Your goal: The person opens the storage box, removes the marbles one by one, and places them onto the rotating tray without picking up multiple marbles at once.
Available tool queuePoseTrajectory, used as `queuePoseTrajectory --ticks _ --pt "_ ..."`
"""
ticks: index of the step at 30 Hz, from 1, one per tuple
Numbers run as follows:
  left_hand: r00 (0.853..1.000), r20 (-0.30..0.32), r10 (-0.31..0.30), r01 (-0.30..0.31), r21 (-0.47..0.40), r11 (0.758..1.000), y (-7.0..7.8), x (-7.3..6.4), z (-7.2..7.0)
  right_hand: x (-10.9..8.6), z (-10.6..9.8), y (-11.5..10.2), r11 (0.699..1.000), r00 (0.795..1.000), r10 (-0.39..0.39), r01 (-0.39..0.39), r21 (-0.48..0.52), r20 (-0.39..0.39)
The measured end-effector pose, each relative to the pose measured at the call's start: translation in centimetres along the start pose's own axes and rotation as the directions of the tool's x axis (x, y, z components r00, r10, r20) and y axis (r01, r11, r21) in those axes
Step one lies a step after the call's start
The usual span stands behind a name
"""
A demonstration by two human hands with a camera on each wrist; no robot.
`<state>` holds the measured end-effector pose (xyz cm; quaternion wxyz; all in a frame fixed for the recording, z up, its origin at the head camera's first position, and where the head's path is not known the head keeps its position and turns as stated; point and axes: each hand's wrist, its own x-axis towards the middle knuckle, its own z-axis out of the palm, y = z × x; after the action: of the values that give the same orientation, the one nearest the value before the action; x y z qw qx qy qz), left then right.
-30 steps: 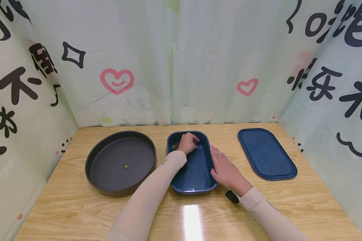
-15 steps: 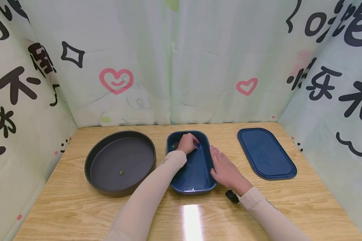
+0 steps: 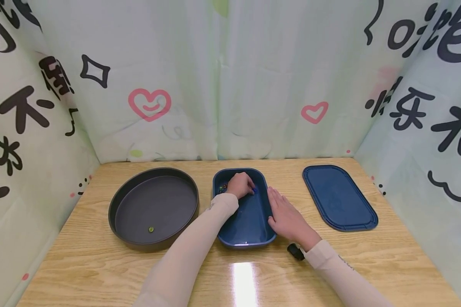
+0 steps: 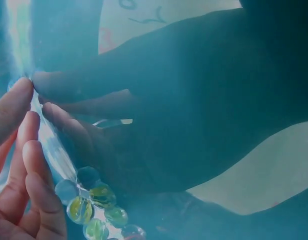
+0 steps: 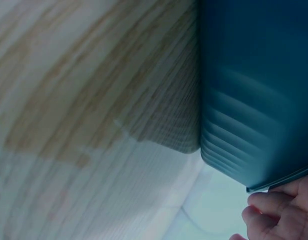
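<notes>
My left hand point(image 3: 240, 186) reaches into the far half of a deep blue container point(image 3: 247, 226), its fingertips together around a small bright blue marble point(image 3: 255, 190). In the left wrist view, the thumb and fingertips point(image 4: 31, 122) are right at the glossy inner surface. Several clear marbles with yellow and green swirls point(image 4: 94, 205) cluster beside that hand, in the container's far left part. My right hand point(image 3: 290, 215) lies with straight fingers along the container's right side. To the left, a single yellow-green marble point(image 3: 151, 229) sits in a round dark grey pan point(image 3: 157, 204).
A flat blue lid point(image 3: 339, 196) lies on the wooden table point(image 3: 292, 277) at the right. Printed curtains point(image 3: 230, 106) enclose the table at the back and both sides. A small black object point(image 3: 295, 251) shows beneath my right wrist.
The yellow-green marble has rolled across the pan toward its front and left. My left fingers have shifted slightly toward me along with the blue marble; my right hand stays put.
</notes>
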<state>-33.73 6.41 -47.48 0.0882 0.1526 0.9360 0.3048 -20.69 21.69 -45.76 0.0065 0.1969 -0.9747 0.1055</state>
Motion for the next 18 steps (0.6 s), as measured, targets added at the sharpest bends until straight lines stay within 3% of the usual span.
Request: queuePoseTrajectory --ticks 8,18 --pt "0.999 0.023 0.037 -0.038 0.027 0.999 0.35 -0.24 0.16 -0.06 0.12 0.04 1.0 1.0 -0.004 0.004 -0.013 -0.014" --pt "0.999 0.014 0.033 -0.033 0.031 0.999 0.48 -0.29 0.11 -0.02 0.16 0.0 1.0 1.0 -0.006 0.006 -0.012 -0.022"
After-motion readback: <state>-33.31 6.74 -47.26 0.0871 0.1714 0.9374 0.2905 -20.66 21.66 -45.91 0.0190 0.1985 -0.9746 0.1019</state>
